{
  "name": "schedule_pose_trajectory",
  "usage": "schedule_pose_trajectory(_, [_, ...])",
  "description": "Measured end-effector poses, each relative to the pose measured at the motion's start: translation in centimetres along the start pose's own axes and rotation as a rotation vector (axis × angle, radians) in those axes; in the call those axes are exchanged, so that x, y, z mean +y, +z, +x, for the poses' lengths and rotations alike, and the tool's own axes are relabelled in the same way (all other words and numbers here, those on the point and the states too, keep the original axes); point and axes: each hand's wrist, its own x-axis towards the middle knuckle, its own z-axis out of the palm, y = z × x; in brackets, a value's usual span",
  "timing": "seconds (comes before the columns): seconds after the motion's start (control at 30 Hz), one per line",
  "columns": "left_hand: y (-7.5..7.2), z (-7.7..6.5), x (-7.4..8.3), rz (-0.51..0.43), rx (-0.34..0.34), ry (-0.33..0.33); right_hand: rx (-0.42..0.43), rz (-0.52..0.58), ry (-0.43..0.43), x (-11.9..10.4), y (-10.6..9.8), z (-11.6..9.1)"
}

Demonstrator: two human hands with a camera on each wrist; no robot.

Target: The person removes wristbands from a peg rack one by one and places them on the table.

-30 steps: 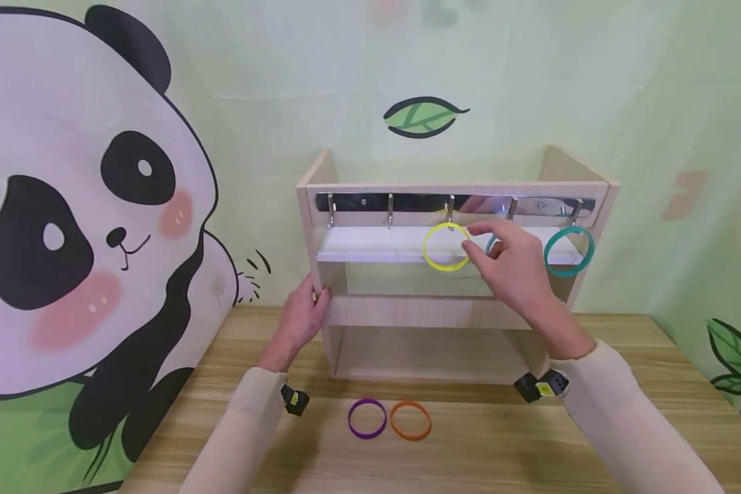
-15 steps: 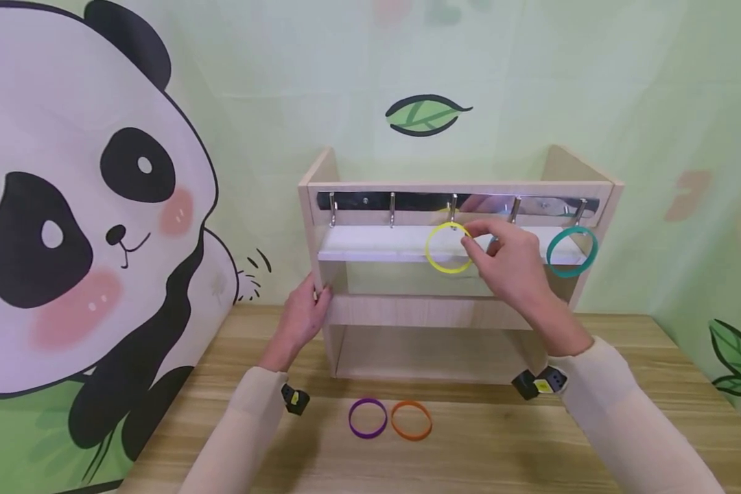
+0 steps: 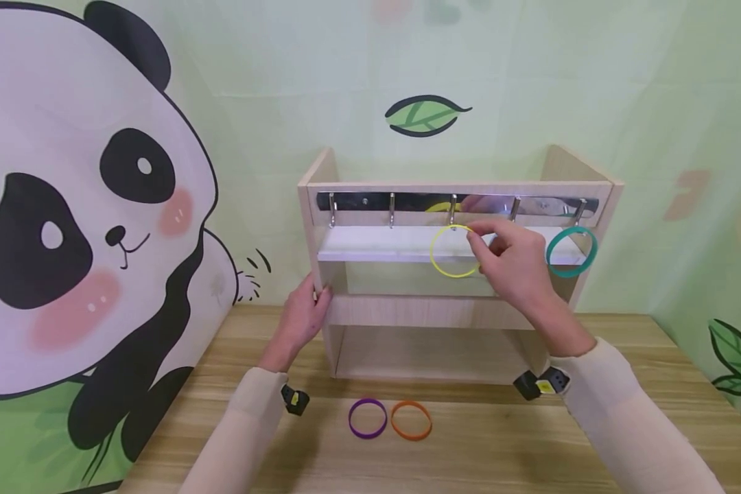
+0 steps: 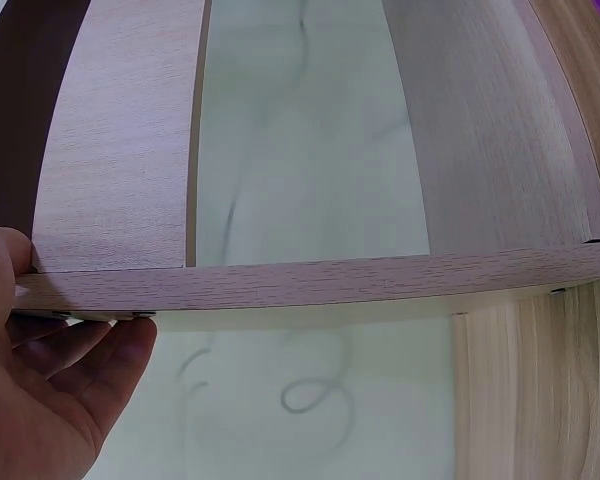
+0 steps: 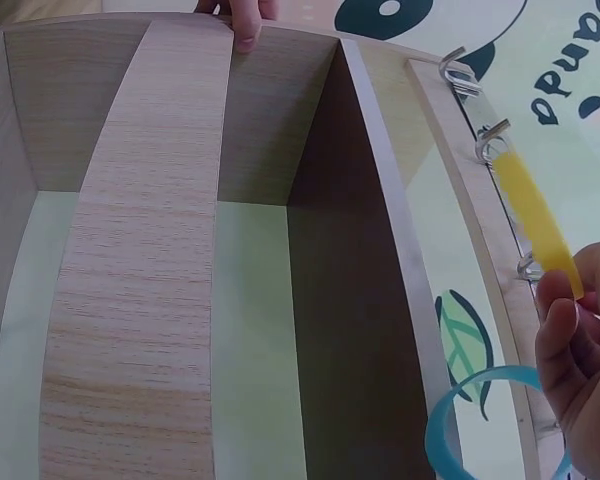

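Note:
My right hand [image 3: 511,264] pinches a thin yellow wristband [image 5: 535,220] between thumb and fingertips. The band's top overlaps the lower end of the middle metal hook [image 3: 453,208] in the head view. From the hook at the far right hangs a teal wristband [image 3: 550,257]. The right wrist view shows a light-blue wristband [image 5: 438,430] hanging just below my right hand. My left hand [image 3: 302,312] grips the left side panel [image 4: 310,288] of a pale wooden shelf unit, thumb on the inner side and fingers outside.
A purple wristband [image 3: 350,418] and an orange wristband [image 3: 412,438] lie on the wooden table [image 3: 469,460] in front of the unit. The hook rail [image 3: 422,202] crosses the unit's upper front above a white shelf [image 3: 377,241]. Behind stands a printed panda backdrop [image 3: 272,137].
The yellow wristband has shifted slightly right and down and looks thinner in the head view, its top now by the hook's tip. My left hand stays on the panel.

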Motion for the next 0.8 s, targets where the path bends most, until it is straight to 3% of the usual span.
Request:
schedule_pose_trajectory(0.43, [0.14, -0.04, 0.03, -0.006, -0.013, -0.005, 0.111, 0.054, -0.131, -0.02, -0.66, -0.22])
schedule_pose_trajectory(0.8, [0.11, -0.07, -0.03, -0.016, -0.009, -0.006, 0.083, 0.042, -0.185, -0.05, -0.87, -0.97])
